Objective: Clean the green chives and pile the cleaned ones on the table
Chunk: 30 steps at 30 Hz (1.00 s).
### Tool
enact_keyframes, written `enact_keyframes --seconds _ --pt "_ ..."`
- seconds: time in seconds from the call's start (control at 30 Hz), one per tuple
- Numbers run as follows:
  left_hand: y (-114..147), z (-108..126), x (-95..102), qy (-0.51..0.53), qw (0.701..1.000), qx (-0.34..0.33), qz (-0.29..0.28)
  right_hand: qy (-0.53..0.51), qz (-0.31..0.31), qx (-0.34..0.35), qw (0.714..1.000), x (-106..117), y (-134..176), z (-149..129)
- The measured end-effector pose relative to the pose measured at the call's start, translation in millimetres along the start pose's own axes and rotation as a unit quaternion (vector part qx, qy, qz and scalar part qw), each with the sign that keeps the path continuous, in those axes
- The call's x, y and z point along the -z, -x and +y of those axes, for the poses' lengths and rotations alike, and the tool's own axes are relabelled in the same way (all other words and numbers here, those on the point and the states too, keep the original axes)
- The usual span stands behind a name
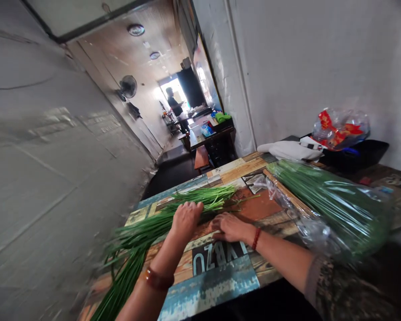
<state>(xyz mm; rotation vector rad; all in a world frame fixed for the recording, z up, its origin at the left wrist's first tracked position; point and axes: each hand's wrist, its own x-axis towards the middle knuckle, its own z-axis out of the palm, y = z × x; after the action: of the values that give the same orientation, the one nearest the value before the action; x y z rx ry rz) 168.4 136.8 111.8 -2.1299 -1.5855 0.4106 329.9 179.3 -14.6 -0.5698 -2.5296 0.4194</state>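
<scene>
Beneath and to both sides of the left hand (pixel 186 218), green stalks (pixel 153 226) lie on the table (pixel 232 273). That hand curls over them; its grip is hidden. The right hand (pixel 230 227), apart, bends low beside the pale ends (pixel 217 204); whether it pinches anything cannot be told. Stalks look light, limber, easily bruised and probably slick; grasp near the firmer pale ends. Open table extends nearside of the right hand to the edge; a bag (pixel 341 207) limits rightward travel.

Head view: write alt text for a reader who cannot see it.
A person's left hand is at long green stalks on a patchwork-patterned table, the right hand close beside it. To the right lies a clear plastic bag of similar stalks.
</scene>
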Motion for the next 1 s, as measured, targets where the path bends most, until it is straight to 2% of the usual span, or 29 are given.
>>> enact_keyframes --seconds 0.13,0.2,0.33,0.5,0.6,0.7,0.83,1.0 --pt "-2.8 -2.9 -5.3 0.000 1.000 -0.002 0.006 0.071 0.054 -0.090 0.992 8.0 0.3 8.9" --pt "0.4 -10.6 -13.0 0.002 1.000 0.007 -0.004 0.065 0.063 -0.079 0.993 6.0 -1.1 10.2" --pt "16.0 -39.1 -34.4 -0.001 0.998 0.039 -0.038 0.031 0.067 -0.012 0.997 -7.1 -3.7 11.6" --pt "48.8 -95.2 -67.2 0.018 0.978 0.190 -0.087 -0.014 0.069 0.006 0.998 -20.4 -1.3 16.2" --pt "75.5 -130.2 -93.1 0.048 0.945 0.305 -0.106 -0.029 0.060 0.000 0.998 -25.5 0.5 19.9" --pt "103.1 -152.9 -121.2 0.087 0.911 0.381 -0.133 -0.040 0.049 -0.005 0.998 -27.8 1.4 21.3" --pt "126.4 -153.5 -155.2 0.091 0.889 0.428 -0.136 -0.048 0.045 -0.007 0.998 -26.8 2.7 20.2" --pt "131.2 -129.4 -183.9 0.098 0.908 0.389 -0.124 -0.054 0.038 -0.009 0.998 -26.6 3.0 18.6"
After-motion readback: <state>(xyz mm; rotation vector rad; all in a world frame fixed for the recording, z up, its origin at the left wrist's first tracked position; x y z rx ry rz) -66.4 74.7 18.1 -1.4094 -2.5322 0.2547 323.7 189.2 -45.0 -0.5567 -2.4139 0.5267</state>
